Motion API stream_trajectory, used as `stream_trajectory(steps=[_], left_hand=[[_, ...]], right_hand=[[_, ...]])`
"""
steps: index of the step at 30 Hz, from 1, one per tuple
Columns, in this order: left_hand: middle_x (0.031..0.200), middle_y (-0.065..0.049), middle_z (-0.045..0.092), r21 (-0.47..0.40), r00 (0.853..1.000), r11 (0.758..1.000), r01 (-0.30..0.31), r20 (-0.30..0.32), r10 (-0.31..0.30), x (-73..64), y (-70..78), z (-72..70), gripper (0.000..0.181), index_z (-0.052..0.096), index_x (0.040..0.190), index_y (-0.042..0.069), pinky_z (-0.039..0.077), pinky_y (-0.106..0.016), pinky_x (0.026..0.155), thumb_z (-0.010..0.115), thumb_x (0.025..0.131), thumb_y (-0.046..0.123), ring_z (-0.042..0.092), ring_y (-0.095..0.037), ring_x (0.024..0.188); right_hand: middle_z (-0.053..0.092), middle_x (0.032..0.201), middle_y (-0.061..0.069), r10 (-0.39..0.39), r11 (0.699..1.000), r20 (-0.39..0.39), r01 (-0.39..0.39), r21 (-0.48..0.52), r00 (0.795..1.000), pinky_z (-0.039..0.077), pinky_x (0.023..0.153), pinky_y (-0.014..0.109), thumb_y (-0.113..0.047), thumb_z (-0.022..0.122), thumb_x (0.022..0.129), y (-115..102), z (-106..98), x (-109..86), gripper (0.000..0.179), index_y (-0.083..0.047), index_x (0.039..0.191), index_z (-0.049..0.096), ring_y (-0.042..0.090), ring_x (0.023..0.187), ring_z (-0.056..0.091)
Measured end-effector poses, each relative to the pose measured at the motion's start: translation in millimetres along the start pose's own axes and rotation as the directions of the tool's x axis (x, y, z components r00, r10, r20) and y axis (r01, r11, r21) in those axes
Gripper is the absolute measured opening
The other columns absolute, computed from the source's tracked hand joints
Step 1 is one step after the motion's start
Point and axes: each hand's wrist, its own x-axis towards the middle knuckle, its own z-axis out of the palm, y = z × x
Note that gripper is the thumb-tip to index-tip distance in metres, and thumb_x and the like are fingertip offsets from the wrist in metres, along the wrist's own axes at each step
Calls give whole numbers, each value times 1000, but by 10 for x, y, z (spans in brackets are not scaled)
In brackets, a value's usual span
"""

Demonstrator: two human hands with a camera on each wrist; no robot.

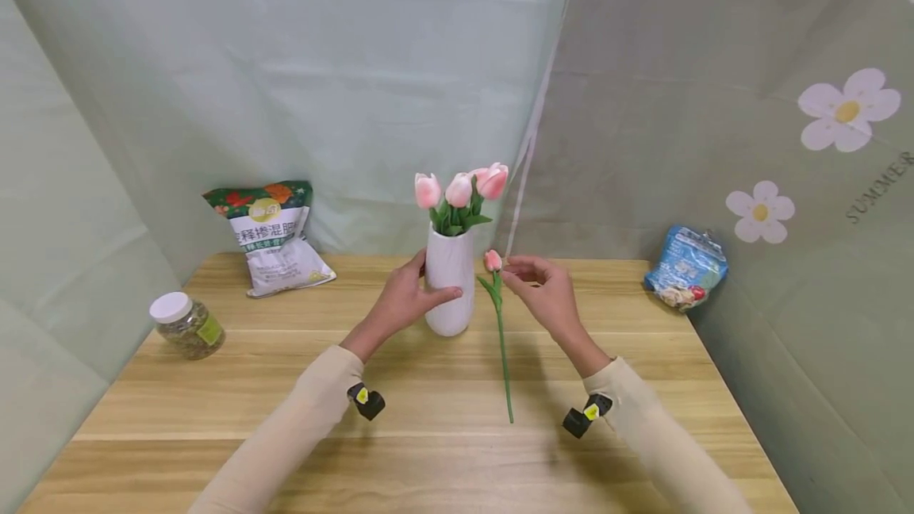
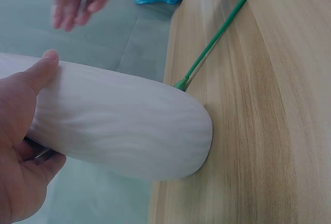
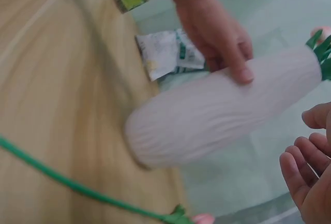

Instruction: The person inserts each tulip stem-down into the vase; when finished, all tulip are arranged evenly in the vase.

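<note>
A white ribbed vase [image 1: 451, 276] stands upright on the wooden table, holding several pink tulips [image 1: 458, 192] with green leaves. My left hand [image 1: 405, 297] grips the vase's side, thumb across the front and fingers behind it, partly hidden. Just right of the vase, a single pink tulip [image 1: 503, 349] lies on the table with its stem toward me. My right hand [image 1: 546, 297] is raised beside that flower's head, fingers loosely bent. In the right wrist view the right hand [image 3: 313, 169] has nothing between its thumb and fingers and is apart from the vase [image 3: 207, 115].
At the back left stands a white and green printed bag [image 1: 274, 240]. A jar with a white lid [image 1: 187, 325] is near the table's left edge. A blue packet [image 1: 687, 268] sits at the right back corner. Cloth curtains [image 1: 343, 86] surround the table.
</note>
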Motion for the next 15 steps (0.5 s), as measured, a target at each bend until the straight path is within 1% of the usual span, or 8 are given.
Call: stream_trajectory(steps=[5, 9, 15], left_hand=[[138, -17, 61, 7, 1000, 1000, -2, -5, 2, 8, -6, -3, 89, 44, 150, 3, 52, -49, 102, 84, 83, 46, 60, -31, 128], [138, -18, 61, 7, 1000, 1000, -4, -5, 4, 11, -12, 2, 89, 44, 150, 3, 52, -49, 102, 84, 83, 45, 60, -31, 128], [139, -17, 61, 9, 1000, 1000, -4, -2, 4, 10, -12, 3, 89, 44, 150, 3, 52, -50, 102, 84, 84, 46, 59, -31, 129]], right_hand=[[77, 103, 10, 80, 997, -6, -80, -5, 997, 59, 71, 26, -19, 79, 91, 203, 32, -117, 26, -6, 113, 76, 24, 93, 72], [77, 103, 9, 134, 991, -8, -134, -20, 991, 59, 71, 24, -19, 80, 91, 348, 58, -199, 25, -6, 112, 77, 22, 94, 73], [77, 102, 11, 142, 989, -14, -143, -46, 990, 57, 74, 22, -17, 80, 90, 533, 83, -270, 24, -5, 111, 77, 23, 92, 73]])
